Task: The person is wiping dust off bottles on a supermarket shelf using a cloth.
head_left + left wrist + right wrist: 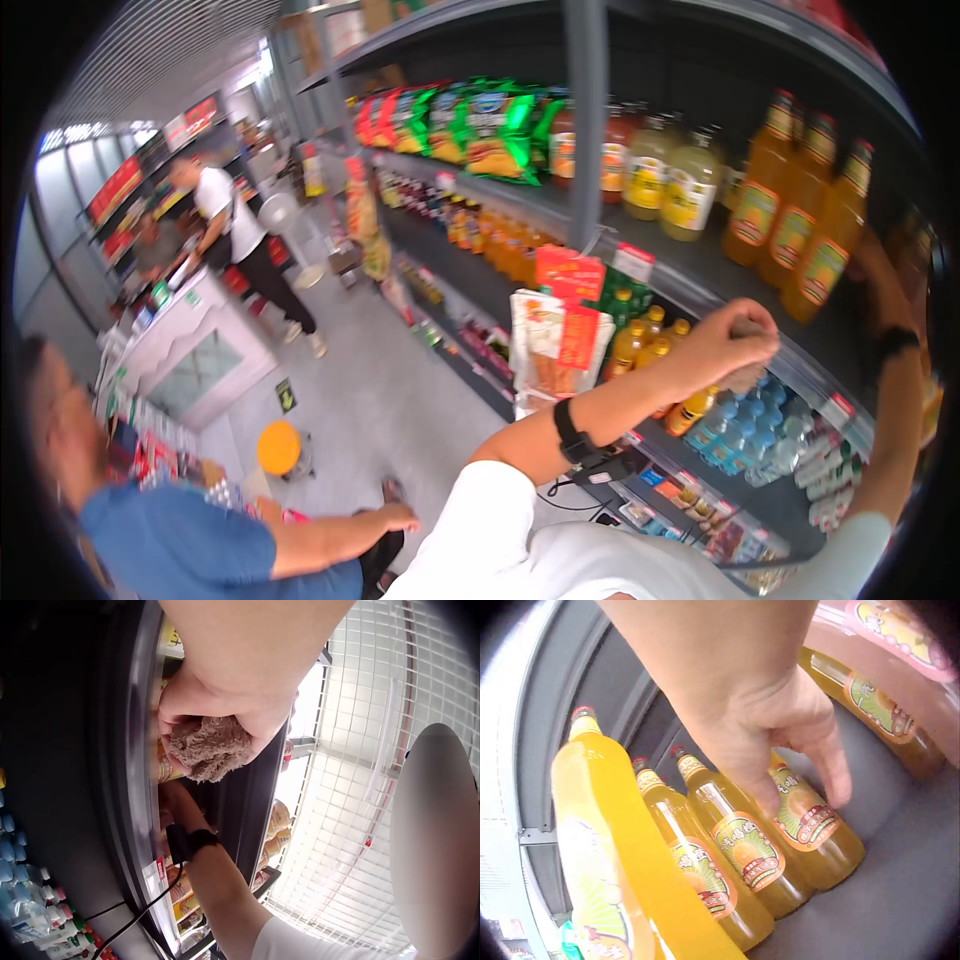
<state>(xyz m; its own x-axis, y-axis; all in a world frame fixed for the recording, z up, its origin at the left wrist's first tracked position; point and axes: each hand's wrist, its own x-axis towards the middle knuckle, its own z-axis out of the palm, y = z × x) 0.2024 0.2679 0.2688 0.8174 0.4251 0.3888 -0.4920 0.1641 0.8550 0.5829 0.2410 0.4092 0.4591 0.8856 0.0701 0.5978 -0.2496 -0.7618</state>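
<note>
My left hand (728, 335) grips a bunched grey-brown fuzzy cloth (211, 750) in front of the shelf edge. In the left wrist view, the cloth bulges out between the curled fingers and thumb. My right hand (791, 735) reaches in among glass bottles of orange drink on the shelf. Its thumb and fingers straddle one orange drink bottle (810, 817), holding it around the upper label; the bottle's neck is hidden behind the hand. Two more orange bottles (748, 851) stand close beside it, and another large bottle (600, 825) fills the near left of that view.
Pale yellow bottles (690, 190) and green snack bags (495, 125) share the shelf (680, 265). Hanging packets (555, 350) jut out by the upright post (586, 120). Water bottles (735, 430) stand below. A person in blue (180, 535) is at the left, near a yellow stool (279, 447).
</note>
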